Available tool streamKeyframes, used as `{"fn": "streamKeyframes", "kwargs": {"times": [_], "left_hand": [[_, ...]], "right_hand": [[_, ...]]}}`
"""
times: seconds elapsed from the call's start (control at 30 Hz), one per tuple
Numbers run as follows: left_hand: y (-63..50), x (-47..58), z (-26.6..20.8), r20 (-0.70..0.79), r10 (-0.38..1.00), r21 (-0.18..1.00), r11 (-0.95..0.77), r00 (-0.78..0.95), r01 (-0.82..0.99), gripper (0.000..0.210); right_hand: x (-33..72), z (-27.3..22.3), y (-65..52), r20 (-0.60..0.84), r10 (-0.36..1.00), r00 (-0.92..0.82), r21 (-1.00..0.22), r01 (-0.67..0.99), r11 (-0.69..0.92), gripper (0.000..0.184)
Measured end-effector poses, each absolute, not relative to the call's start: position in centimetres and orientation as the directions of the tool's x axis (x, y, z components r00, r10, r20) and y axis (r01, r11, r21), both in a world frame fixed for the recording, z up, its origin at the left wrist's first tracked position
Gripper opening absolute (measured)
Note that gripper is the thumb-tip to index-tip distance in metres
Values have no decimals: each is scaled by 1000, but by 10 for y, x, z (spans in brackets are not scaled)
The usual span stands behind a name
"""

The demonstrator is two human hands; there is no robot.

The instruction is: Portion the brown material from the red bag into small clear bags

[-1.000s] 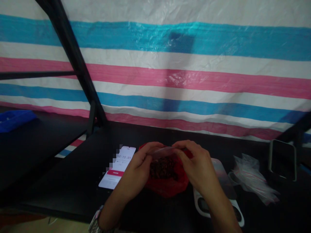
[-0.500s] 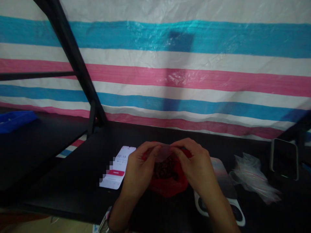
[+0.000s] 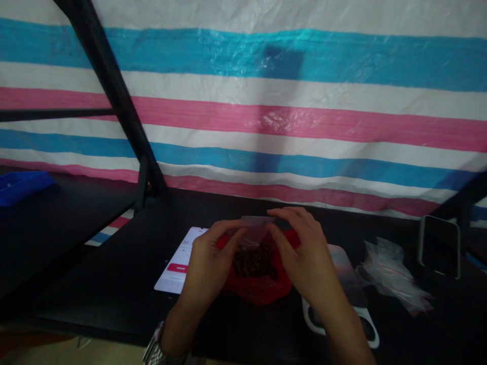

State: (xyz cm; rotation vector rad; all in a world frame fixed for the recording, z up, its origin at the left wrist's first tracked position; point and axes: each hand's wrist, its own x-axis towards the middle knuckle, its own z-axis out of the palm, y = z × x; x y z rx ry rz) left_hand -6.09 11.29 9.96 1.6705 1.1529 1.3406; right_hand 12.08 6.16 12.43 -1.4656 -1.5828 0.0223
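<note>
A small clear plastic zip bag (image 3: 255, 230) is held up between my hands. My left hand (image 3: 211, 258) pinches its left edge between thumb and forefinger. On the other side, my right hand (image 3: 302, 248) has its thumb against the bag's right edge, and its forefinger reaches over the top corner. Below the bag lies an opened red plastic bag (image 3: 262, 294) with a heap of small dark brown pieces (image 3: 253, 261) in it; their kind is hard to make out in the dim light. My wrists partly cover a phone and a scale.
A lit phone (image 3: 173, 276) with a timer lies left. Right of the red bag is a white scale (image 3: 344, 263), then a pile of clear zip bags (image 3: 395, 279) and a dark-screened device (image 3: 439, 248). A black post (image 3: 110, 86) rises left; a blue tray (image 3: 25, 186) sits beyond.
My right forefinger has lifted from its pinch and parted from the thumb. The small bag now shows more of its top edge. My left hand has shifted slightly left, covering more of the phone.
</note>
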Motion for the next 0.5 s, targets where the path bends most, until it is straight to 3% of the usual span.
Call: {"fn": "streamKeyframes", "kwargs": {"times": [0.07,0.17,0.23,0.33,0.4,0.47,0.5], "left_hand": [[110,-61,104,346,934,917,-357,87,180,18],[104,-59,114,303,946,946,-313,114,79,21],[101,-58,119,305,950,951,-307,61,25,27],[101,-62,122,364,930,929,-357,-59,96,29],[103,-66,123,379,914,922,-359,-143,144,29],[104,-70,124,378,904,922,-349,-201,166,27],[105,-73,126,376,900,924,-344,-220,169,26]], "right_hand": [[113,127,59,580,794,183,-631,717,297,40],[105,138,52,598,749,286,-708,627,326,30],[112,151,44,654,625,427,-729,577,369,25],[159,169,23,670,327,667,-741,568,359,44],[211,169,3,607,167,777,-791,571,220,54],[269,154,-16,505,131,853,-853,516,-73,57],[296,142,-23,481,157,863,-829,506,-239,60]]}}
